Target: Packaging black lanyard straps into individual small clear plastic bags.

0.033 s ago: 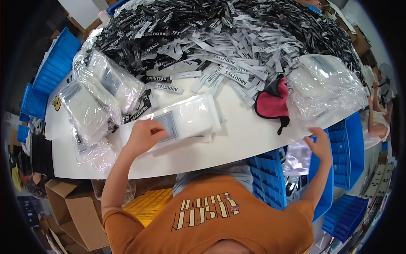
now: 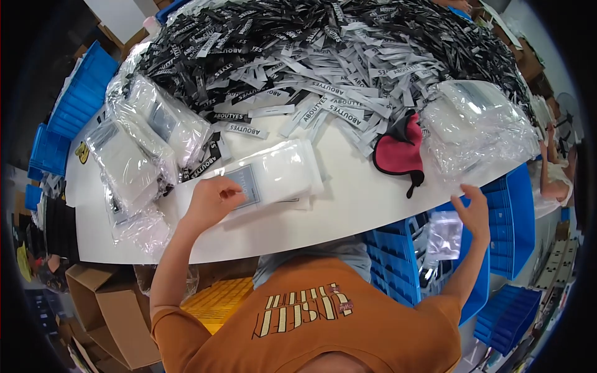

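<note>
At the near edge of the white table [image 2: 348,196], your left hand [image 2: 216,200] lies with curled fingers on the clear-wrapped white packs [image 2: 283,171]; whether it grips them cannot be told. Over the blue crate [image 2: 392,261], your right hand [image 2: 474,211] has its thumb and fingers spread apart, with 1 silvery pouch [image 2: 444,235] just below its fingertips. Farther back, strip packets [image 2: 342,84] form a black-and-pale heap, fronted at right by a red-and-black cloth item [image 2: 401,152].
</note>
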`<state>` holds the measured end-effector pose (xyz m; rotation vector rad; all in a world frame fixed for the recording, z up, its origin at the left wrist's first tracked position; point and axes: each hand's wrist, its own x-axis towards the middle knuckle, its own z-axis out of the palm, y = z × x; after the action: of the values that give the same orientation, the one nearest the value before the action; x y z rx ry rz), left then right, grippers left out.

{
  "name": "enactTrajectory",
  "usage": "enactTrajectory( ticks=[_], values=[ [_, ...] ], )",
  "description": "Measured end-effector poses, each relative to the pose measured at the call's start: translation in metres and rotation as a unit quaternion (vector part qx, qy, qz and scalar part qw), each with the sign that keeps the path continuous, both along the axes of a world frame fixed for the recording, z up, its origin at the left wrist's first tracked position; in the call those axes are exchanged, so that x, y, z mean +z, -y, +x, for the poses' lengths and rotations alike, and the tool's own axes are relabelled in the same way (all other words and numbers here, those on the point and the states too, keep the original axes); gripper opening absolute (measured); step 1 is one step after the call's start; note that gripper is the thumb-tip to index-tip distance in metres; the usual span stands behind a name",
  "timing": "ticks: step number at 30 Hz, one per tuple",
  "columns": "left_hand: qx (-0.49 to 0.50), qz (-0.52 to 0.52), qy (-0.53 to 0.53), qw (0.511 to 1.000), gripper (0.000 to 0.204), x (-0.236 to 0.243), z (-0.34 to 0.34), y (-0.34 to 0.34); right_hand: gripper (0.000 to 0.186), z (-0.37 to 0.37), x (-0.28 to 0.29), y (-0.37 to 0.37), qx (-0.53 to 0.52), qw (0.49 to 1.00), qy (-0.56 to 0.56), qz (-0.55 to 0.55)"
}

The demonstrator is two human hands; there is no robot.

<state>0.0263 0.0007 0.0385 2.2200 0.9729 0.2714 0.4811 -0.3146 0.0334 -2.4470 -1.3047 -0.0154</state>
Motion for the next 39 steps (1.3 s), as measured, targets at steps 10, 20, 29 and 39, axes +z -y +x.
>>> enactTrajectory(
  ticks=[10, 20, 29, 39],
  values=[
    [-0.131, 0.235, -0.067, 0.961, 0.045, -0.022, 0.042, 0.025, 0.023, -0.075, -0.038, -0.257, 0.201, 0.967, -0.039, 0.151],
    [-0.139, 0.234, -0.003, 0.962, 0.042, -0.038, 0.019, 0.027, 0.03, -0.084, -0.054, -0.328, 0.267, 0.96, -0.03, -0.084],
    [-0.133, 0.226, -0.03, 0.965, 0.047, -0.038, 0.023, 0.027, 0.025, -0.115, -0.062, -0.403, 0.394, 0.907, 0.144, -0.033],
    [0.04, 0.051, 0.147, 0.987, 0.029, -0.062, -0.001, 0.022, 0.025, -0.111, -0.061, -0.382, 0.299, 0.927, -0.156, 0.165]
  ],
)
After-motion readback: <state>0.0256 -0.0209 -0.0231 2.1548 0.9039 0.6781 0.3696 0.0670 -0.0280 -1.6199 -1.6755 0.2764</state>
